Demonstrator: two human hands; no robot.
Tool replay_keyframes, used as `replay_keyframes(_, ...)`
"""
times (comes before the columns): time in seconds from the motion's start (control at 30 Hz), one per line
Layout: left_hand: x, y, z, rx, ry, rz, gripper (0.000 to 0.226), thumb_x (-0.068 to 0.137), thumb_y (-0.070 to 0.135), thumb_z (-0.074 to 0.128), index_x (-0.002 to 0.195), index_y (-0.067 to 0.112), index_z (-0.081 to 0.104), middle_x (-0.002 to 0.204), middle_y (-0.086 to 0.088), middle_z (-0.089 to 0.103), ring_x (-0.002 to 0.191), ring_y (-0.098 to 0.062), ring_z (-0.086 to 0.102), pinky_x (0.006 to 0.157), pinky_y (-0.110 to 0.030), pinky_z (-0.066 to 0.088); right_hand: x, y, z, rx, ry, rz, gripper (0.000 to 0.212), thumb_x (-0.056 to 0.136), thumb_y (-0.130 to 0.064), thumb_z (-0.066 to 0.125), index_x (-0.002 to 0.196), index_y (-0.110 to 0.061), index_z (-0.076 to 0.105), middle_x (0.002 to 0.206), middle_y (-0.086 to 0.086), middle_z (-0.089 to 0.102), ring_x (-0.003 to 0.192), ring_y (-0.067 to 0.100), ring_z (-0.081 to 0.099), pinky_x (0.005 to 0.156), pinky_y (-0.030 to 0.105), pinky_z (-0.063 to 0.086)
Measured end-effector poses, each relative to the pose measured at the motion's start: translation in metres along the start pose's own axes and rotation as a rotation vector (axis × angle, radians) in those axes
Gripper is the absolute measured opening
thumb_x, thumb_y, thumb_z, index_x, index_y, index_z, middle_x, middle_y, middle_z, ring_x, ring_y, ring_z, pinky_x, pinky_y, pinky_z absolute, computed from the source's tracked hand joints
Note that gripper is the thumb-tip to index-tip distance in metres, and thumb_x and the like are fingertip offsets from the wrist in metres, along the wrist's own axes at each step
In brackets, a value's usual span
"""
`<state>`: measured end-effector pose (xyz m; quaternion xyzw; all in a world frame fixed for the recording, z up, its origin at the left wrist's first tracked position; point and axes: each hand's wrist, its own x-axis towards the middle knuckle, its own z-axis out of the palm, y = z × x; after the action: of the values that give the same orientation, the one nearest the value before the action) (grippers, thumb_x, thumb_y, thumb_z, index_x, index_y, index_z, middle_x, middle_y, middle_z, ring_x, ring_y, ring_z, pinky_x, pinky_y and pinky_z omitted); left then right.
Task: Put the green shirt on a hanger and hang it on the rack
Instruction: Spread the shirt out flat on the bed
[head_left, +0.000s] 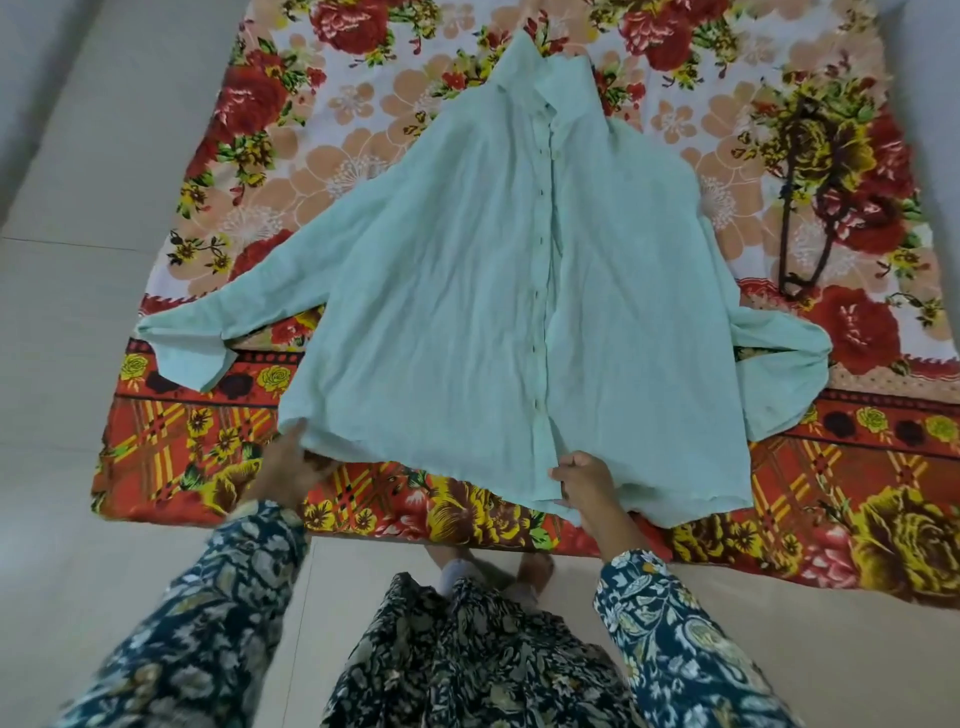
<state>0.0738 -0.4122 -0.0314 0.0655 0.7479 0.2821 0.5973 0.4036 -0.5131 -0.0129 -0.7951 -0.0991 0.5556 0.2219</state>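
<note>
I see green shirt (467, 291): thin matt cloth, finely creased. Floral sheet (363, 130): matt printed cloth. Floor (78, 338): smooth pale tile, faint sheen.

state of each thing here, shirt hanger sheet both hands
green shirt: buttoned, front up, spread on the sheet, sleeves out, not on the hanger
hanger: lying bare on the sheet, right of the shirt
floral sheet: spread on the floor
left hand: grips the hem's left corner
right hand: pinches the hem near the buttons

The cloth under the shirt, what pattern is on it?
Big red, yellow and peach flowers cover the cloth, seen in the head view.
</note>
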Motion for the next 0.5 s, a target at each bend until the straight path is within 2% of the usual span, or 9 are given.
replay_keyframes(0.03, -0.017, -0.007, 0.009, -0.082, -0.001, -0.030, 0.020, 0.098, 0.018, 0.043, 0.115, 0.012, 0.049, 0.098, -0.010, 0.057, 0.095, -0.028, 0.056, 0.094, -0.040, 0.044, -0.002, 0.000, -0.001, -0.040, 0.007, -0.016, 0.011, 0.085, -0.003, 0.060, 0.081, -0.010, 0.053, 0.094, 0.013, 0.055, 0.083, 0.022, 0.053, 0.058, 0.027, 0.049)
replay_keyframes(0.07, -0.025, -0.013, 0.019, -0.045, -0.029, -0.054, 0.011, 0.095, 0.015, 0.047, 0.105, 0.012, 0.052, 0.093, -0.008, 0.057, 0.085, -0.022, 0.057, 0.084, -0.034, 0.048, -0.005, -0.001, -0.002, -0.100, -0.033, -0.028, 0.010, 0.086, -0.008, 0.062, 0.088, -0.009, 0.053, 0.092, 0.010, 0.054, 0.081, 0.019, 0.052, 0.057, 0.024, 0.046)
replay_keyframes(0.1, -0.029, -0.017, 0.026, -0.133, -0.092, -0.127, 0.004, 0.093, 0.012, 0.051, 0.094, 0.014, 0.055, 0.087, -0.004, 0.056, 0.076, -0.016, 0.059, 0.072, -0.025, 0.050, -0.007, -0.001, -0.004, -0.181, -0.104, -0.032, 0.017, 0.084, -0.011, 0.065, 0.096, -0.009, 0.053, 0.094, 0.007, 0.055, 0.081, 0.017, 0.053, 0.059, 0.023, 0.045)
replay_keyframes(0.17, -0.034, -0.025, 0.034, -0.177, -0.104, -0.185, 0.020, 0.090, 0.008, 0.055, 0.075, 0.021, 0.052, 0.073, 0.003, 0.051, 0.050, -0.006, 0.057, 0.046, -0.011, 0.044, -0.012, 0.000, -0.005, -0.441, -0.242, -0.054, 0.044, 0.077, -0.016, 0.073, 0.114, -0.008, 0.051, 0.107, 0.003, 0.056, 0.096, 0.019, 0.056, 0.074, 0.026, 0.046)
replay_keyframes(0.2, -0.036, -0.029, 0.037, -0.178, -0.119, -0.204, 0.022, 0.090, 0.008, 0.055, 0.072, 0.020, 0.051, 0.067, 0.003, 0.052, 0.039, -0.005, 0.053, 0.040, -0.012, 0.041, -0.012, 0.004, -0.005, -0.631, -0.251, -0.092, 0.059, 0.072, -0.019, 0.077, 0.121, -0.007, 0.047, 0.117, 0.004, 0.055, 0.107, 0.022, 0.054, 0.084, 0.030, 0.046)
replay_keyframes(0.27, -0.046, -0.031, 0.041, -0.173, -0.172, -0.247, 0.020, 0.090, 0.011, 0.055, 0.071, 0.014, 0.052, 0.056, 0.001, 0.058, 0.039, -0.007, 0.053, 0.044, -0.016, 0.043, -0.014, 0.013, 0.000, -1.003, -0.164, -0.205, 0.070, 0.070, -0.022, 0.075, 0.129, -0.009, 0.039, 0.128, 0.008, 0.046, 0.122, 0.027, 0.044, 0.096, 0.039, 0.044)
replay_keyframes(0.33, -0.053, -0.033, 0.051, -0.179, -0.240, -0.231, 0.015, 0.091, 0.016, 0.056, 0.076, 0.012, 0.055, 0.062, 0.000, 0.061, 0.052, -0.009, 0.056, 0.053, -0.019, 0.045, -0.018, 0.023, 0.004, -1.216, 0.016, -0.359, 0.058, 0.077, -0.017, 0.066, 0.128, -0.009, 0.039, 0.127, 0.009, 0.044, 0.123, 0.029, 0.040, 0.096, 0.041, 0.041)
replay_keyframes(0.43, -0.057, -0.036, 0.060, -0.349, -0.269, -0.128, 0.023, 0.098, 0.023, 0.046, 0.110, 0.009, 0.058, 0.094, -0.006, 0.069, 0.085, -0.018, 0.065, 0.074, -0.030, 0.054, -0.018, 0.039, 0.002, -1.253, 0.267, -0.586, 0.042, 0.063, -0.009, 0.074, 0.103, -0.008, 0.061, 0.100, 0.010, 0.061, 0.097, 0.030, 0.058, 0.079, 0.042, 0.047)
replay_keyframes(0.5, -0.062, -0.039, 0.061, -0.481, -0.278, -0.051, 0.024, 0.099, 0.022, 0.040, 0.116, 0.012, 0.054, 0.102, -0.006, 0.069, 0.097, -0.023, 0.061, 0.085, -0.037, 0.054, -0.013, 0.045, -0.004, -1.219, 0.289, -0.629, 0.031, 0.062, -0.001, 0.070, 0.093, -0.006, 0.067, 0.089, 0.012, 0.065, 0.088, 0.033, 0.060, 0.076, 0.043, 0.047)
